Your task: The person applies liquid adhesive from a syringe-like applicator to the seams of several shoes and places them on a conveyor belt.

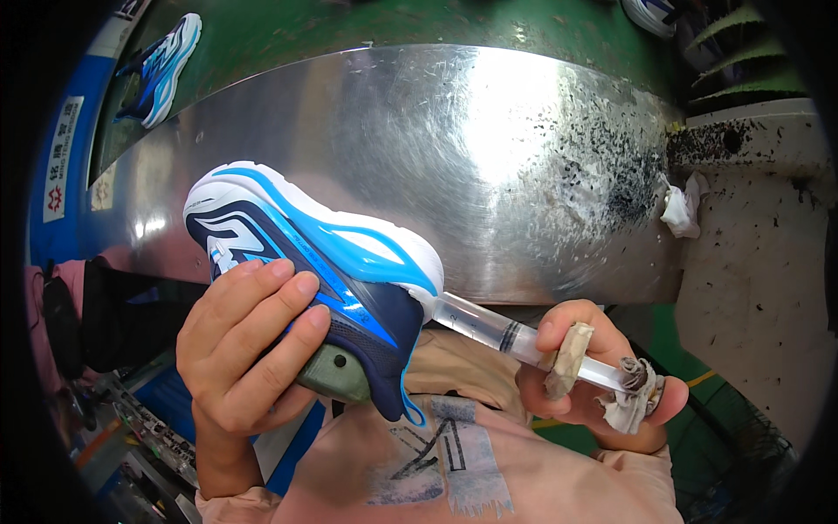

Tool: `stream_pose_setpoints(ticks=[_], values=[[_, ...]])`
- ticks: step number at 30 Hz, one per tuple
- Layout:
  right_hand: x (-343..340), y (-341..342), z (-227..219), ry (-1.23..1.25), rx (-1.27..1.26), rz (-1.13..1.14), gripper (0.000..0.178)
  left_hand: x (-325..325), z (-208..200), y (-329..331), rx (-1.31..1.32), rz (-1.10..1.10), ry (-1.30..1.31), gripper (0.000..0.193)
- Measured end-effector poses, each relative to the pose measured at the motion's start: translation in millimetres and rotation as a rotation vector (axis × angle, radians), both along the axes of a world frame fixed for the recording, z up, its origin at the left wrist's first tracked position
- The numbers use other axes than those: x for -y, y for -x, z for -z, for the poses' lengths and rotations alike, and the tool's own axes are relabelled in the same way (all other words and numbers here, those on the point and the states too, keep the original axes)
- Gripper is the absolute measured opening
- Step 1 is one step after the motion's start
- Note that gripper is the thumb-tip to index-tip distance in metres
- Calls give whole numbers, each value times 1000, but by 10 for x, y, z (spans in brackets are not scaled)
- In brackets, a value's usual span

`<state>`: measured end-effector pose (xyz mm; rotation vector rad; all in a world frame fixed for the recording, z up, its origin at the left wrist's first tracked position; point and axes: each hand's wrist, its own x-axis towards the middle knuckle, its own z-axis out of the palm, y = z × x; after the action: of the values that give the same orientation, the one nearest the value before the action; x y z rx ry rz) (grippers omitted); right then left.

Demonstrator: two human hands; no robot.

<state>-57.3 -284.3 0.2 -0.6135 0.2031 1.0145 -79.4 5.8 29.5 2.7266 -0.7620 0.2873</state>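
Observation:
A blue, navy and white sneaker [349, 262] is held on its side in front of me, its white sole facing away and its heel to the right. My left hand [249, 345] wraps its fingers over the upper. A green shoe last [332, 377] fills the shoe's opening. My right hand [587, 409] is closed around a clear syringe [476, 321], with a thumb at the plunger's cloth-wrapped end [635, 397]. Tan tape [569, 360] covers the syringe's finger flange. The syringe's front end meets the sole edge at the heel; its very tip is hidden.
Beyond the shoe lies a shiny metal worktop [375, 131], spotted with dark residue at its right. A crumpled white cloth [683, 208] rests at its right edge. Another blue sneaker [163, 74] sits on the green surface [288, 39] at far left. A further shoe [650, 16] shows at the top right.

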Motion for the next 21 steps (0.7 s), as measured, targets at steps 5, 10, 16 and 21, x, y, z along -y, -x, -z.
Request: stream_pose_setpoints(ticks=[5,10,16,21], values=[[53,135,216,-203,-19,134,121,10,-54,-104,-65,68,-71,42],[-27,152,146,-101,-61,149,123,82,-107,-369,-56,126,-138,41],[-131,287,261,-173,95,321,118,194,-201,-790,-159,312,-176,59],[-107,231,225,-119,56,357,121,429,-195,-647,-179,161,-258,59]])
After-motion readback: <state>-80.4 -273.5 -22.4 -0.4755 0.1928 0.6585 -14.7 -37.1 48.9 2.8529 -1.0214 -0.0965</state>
